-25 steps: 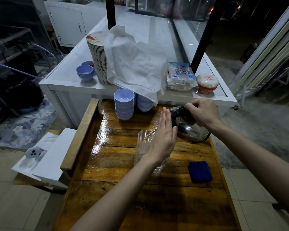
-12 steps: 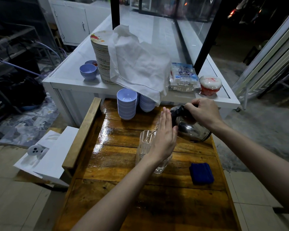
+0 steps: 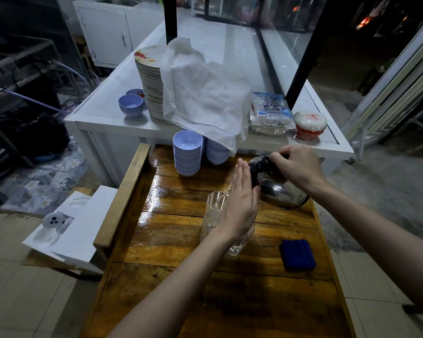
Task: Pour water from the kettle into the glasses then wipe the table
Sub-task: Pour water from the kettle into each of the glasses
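On the glossy brown plank table (image 3: 181, 242), at about one o'clock from its middle, a rounded shiny steel kettle (image 3: 277, 191) with a black top is tilted toward nine o'clock; the right hand (image 3: 297, 165) is closed around its black handle; the left hand (image 3: 239, 203) stands flat and edge-up with fingers straight and together, its palm against the kettle's side, holding nothing; just below this hand, near the table middle, a clear ribbed drinking glass (image 3: 214, 217) stands upright, partly hidden by the wrist; whether there are more glasses behind I cannot tell; at four o'clock from the glass, apart from it, lies a folded dark blue cloth (image 3: 297, 254); at twelve o'clock, at the far table edge, stand two stacks of pale lilac bowls (image 3: 188, 152).
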`<control>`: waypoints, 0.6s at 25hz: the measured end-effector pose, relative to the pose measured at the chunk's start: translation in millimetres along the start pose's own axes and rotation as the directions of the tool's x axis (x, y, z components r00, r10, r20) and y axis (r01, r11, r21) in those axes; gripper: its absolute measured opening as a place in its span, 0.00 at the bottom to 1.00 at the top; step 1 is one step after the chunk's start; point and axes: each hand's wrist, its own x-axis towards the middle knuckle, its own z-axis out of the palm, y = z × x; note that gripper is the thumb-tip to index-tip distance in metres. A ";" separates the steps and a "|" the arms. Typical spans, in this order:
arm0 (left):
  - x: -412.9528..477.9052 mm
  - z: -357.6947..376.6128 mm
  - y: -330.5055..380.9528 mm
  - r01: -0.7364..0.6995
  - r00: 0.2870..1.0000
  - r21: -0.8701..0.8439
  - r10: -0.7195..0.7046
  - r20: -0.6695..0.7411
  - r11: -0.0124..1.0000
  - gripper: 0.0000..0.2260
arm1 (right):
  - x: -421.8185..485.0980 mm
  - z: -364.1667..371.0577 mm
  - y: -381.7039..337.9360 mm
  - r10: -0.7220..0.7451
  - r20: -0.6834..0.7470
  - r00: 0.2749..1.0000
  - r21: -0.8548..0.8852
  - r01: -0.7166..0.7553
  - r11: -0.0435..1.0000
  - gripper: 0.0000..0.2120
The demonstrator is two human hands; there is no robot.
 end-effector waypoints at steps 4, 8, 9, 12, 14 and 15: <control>-2.3 -0.9 1.0 0.007 1.000 -0.005 -0.007 0.013 1.000 0.28 | -1.9 1.1 0.5 -0.003 0.006 1.000 0.009 0.003 1.000 0.17; -3.0 -1.4 -0.5 0.017 1.000 -0.013 -0.016 0.020 1.000 0.28 | -3.6 1.3 -1.3 0.000 0.013 1.000 0.014 0.000 1.000 0.16; -3.5 -1.6 -0.4 0.019 1.000 -0.015 -0.018 0.020 1.000 0.28 | -3.4 1.4 -1.5 0.004 0.016 1.000 0.013 -0.004 1.000 0.16; -4.9 -3.3 0.3 0.015 1.000 -0.013 -0.015 0.023 1.000 0.28 | -3.2 1.6 -3.4 0.015 0.015 1.000 0.009 -0.015 1.000 0.16; -5.2 -4.4 0.5 0.012 1.000 -0.003 -0.012 0.022 1.000 0.27 | -3.4 1.7 -4.5 0.021 0.014 1.000 0.014 -0.021 1.000 0.17; -5.2 -4.9 0.3 0.011 1.000 0.000 -0.011 0.022 1.000 0.27 | -3.5 1.8 -5.0 0.020 0.013 1.000 0.016 -0.020 1.000 0.16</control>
